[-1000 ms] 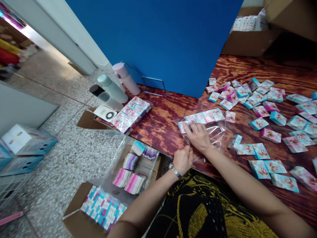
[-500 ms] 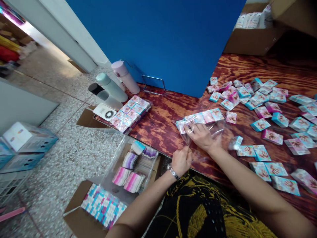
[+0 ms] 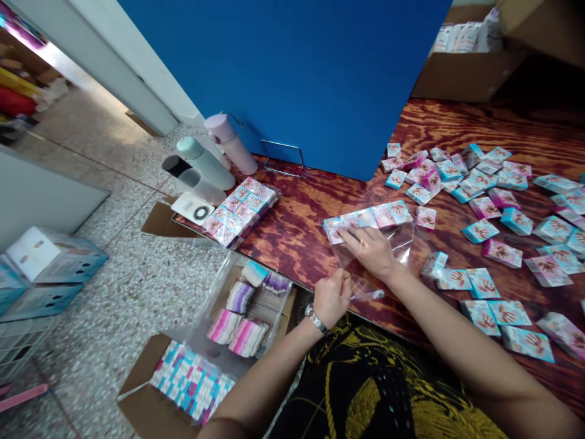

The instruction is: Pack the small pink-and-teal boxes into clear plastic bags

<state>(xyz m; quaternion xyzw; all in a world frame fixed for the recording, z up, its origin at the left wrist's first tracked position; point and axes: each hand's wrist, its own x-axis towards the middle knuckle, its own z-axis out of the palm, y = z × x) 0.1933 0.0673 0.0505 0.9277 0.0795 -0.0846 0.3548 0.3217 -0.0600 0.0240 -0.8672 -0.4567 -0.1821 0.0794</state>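
Note:
A clear plastic bag (image 3: 402, 241) lies on the wooden table with a row of small printed boxes (image 3: 365, 217) at its far end. The boxes are white with blue or pink and show pictures of hands. My left hand (image 3: 333, 297), with a metal-band watch at the wrist, is closed in a pinch on the near edge of the bag. Over the bag lies my right hand (image 3: 371, 251), its fingers stretched out flat against the near side of the boxes. My right palm hides part of the film.
Many loose small boxes (image 3: 479, 181) are scattered on the right. A wrapped block of boxes (image 3: 241, 210) sits at the left, beside bottles (image 3: 205, 161). Below the table edge stand a carton of boxes (image 3: 192, 378) and a lined carton with coloured stacks (image 3: 247, 305). A blue panel (image 3: 292, 79) rises behind.
My left hand has shifted slightly to the left, drawing the bag's near edge, and a strip of film now shows between my hands. My right hand has barely moved.

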